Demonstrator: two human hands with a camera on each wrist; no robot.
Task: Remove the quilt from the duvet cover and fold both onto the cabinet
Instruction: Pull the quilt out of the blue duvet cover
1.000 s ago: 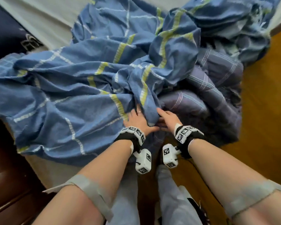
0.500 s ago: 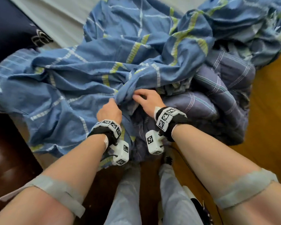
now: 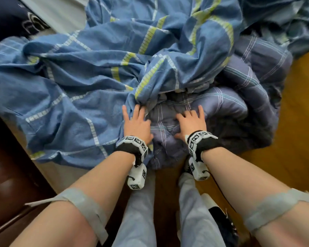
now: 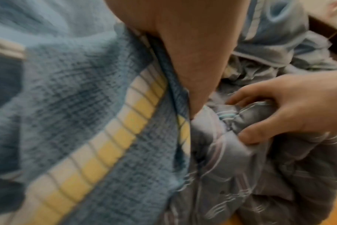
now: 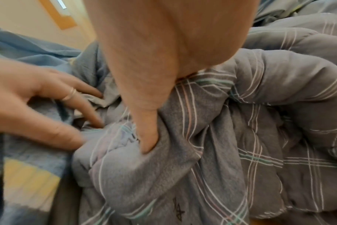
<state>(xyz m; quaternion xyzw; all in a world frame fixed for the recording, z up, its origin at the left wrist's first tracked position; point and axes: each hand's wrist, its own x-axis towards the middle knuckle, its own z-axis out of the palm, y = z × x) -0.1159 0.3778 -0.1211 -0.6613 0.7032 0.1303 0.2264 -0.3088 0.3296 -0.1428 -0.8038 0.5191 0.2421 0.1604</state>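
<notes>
The blue duvet cover (image 3: 78, 77) with yellow and white stripes lies crumpled over the bed. The grey plaid quilt (image 3: 221, 107) bulges out of its opening at the near right. My left hand (image 3: 135, 120) lies with spread, straight fingers on the cover's edge, right beside the opening. My right hand (image 3: 191, 122) is on the quilt. In the left wrist view the right hand (image 4: 289, 106) curls fingers and thumb round a fold of the quilt (image 4: 260, 175). The right wrist view shows the left hand (image 5: 48, 106), ring on one finger, touching the cover (image 5: 29, 152) next to the quilt (image 5: 240, 137).
A dark wooden cabinet or bed frame (image 3: 7, 166) stands at the near left. Wooden floor (image 3: 301, 122) runs along the right. A dark pillow (image 3: 7, 20) and a pale sheet (image 3: 61, 13) lie at the far left. My legs (image 3: 137, 220) stand against the bed.
Both hands let go of the bunched cover fold and came down to the opening. The left now lies flat on the cover's edge, and the right grips the quilt, more of which shows.
</notes>
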